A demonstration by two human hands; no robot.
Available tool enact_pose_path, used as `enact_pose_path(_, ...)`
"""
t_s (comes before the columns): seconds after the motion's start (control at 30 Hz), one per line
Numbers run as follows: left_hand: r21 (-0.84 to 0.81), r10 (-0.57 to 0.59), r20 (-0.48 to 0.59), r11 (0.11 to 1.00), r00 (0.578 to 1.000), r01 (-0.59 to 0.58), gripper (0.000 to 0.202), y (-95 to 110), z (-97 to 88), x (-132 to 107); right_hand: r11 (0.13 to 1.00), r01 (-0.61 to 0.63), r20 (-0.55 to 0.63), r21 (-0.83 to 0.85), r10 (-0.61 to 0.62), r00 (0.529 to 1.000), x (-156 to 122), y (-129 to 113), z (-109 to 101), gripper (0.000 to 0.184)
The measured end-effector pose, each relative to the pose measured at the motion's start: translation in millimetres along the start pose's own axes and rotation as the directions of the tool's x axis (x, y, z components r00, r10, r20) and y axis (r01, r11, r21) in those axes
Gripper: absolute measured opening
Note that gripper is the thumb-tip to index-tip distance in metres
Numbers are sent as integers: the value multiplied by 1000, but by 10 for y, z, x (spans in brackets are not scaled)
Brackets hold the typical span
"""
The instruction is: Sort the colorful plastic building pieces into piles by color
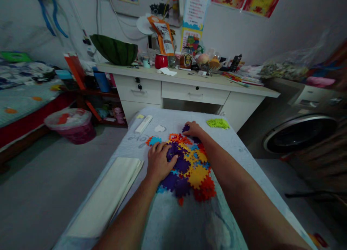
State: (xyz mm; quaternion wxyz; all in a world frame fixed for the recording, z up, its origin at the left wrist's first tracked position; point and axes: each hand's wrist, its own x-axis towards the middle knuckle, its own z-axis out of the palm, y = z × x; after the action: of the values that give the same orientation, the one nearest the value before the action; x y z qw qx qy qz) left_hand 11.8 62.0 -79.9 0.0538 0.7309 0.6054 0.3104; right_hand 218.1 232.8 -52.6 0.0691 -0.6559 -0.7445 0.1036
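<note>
lying in a loose heap at the middle of the tabletop (173, 221), the jigsaw-edged pieces (193, 170) are flat, matte and foam-like, with toothed, knobbly rims that lock into one another; purple, yellow, orange, red and a little blue show. the tabletop wears a pale blue cloth with faint print, soft and slightly creased.

the left hand (159, 160) rests palm down on the heap's 9 o'clock edge, fingers spread and unclenched, touching purple pieces without closing round any. the right hand (194, 129) sits at the heap's 12 o'clock edge, fingers curled down over a single purple piece (185, 127); whether it pinches that piece or only presses on it, i cannot tell. the bulk of the heap lies between the two forearms, nearer the person than the right hand.

a blue piece (154, 140) lies just beside the left hand at its 12 o'clock. a clump of lime-green pieces (218, 123) sits at 2 o'clock from the heap, apart from it. a slim white bar (143, 124) lies at 11 o'clock, and a smooth cream folded sheet (108, 195) at 8 o'clock.
</note>
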Motion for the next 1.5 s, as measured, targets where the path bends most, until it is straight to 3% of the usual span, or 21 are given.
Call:
enact_pose_path(0.1, -6, 2, -8, 1000, 1000, -2, 38, -2, 3, -1, 997, 73, -36, 31, -72, 997, -165, 53, -18, 59)
enact_pose_path(0.23, -15, 17, -27, 1000, 999, -18, 36, -12, 15, -5, 978, 127, -128, 165, -107, 986, -426, 136, -242, 50)
enact_pose_path(0.4, -48, 46, -60, 998, 997, -49, 35, -44, 37, 6, 841, 317, -154, 439, -277, 948, -924, 11, -541, 50)
enact_pose_path(0.53, -119, 43, -85, 991, 995, -54, 40, -80, 45, 34, 719, 406, -101, 563, -428, 898, -1215, -183, -514, 57)
enact_pose_path(0.63, -157, 26, -93, 987, 995, -40, 42, -92, 40, 36, 687, 378, -98, 621, -411, 906, -1212, -157, -437, 58)
enact_pose_path(0.77, -131, 30, -82, 991, 996, -40, 41, -63, 19, 6, 839, 212, -147, 501, -159, 976, -1072, 123, -381, 44)
enact_pose_path(0.87, -70, 74, -58, 995, 996, -78, 44, -23, 11, -20, 936, 48, -80, 347, -21, 997, -1070, 299, -328, 44)
enact_pose_path(0.97, -38, 94, -32, 995, 995, -95, 44, -3, 24, -32, 949, 129, 35, 287, -145, 989, -1191, 322, -265, 57)
enact_pose_path(1.07, -41, 93, -16, 995, 996, -94, 42, -14, 46, -31, 948, 271, 80, 166, -287, 955, -1341, 255, -249, 48)
enact_pose_path(1.17, -58, 84, -25, 995, 996, -85, 35, -41, 55, -18, 983, 181, 75, -32, -178, 981, -1458, 175, -273, 43)
enact_pose_path(1.27, -99, 73, -42, 992, 996, -77, 32, -62, 38, 3, 987, 54, -66, -152, -65, 996, -1568, 29, -263, 45)
enact_pose_path(1.37, -143, 66, -58, 987, 996, -74, 35, -71, 10, 23, 970, 236, -124, -63, -242, 962, -1707, -221, -168, 44)
enact_pose_path(1.43, -158, 68, -60, 984, 996, -77, 36, -75, -4, 29, 905, 423, -91, 30, -419, 903, -1804, -385, -76, 45)
enact_pose_path(1.5, -149, 65, -49, 986, 997, -72, 35, -77, -8, 27, 854, 514, -61, 79, -510, 858, -1881, -474, -2, 45)
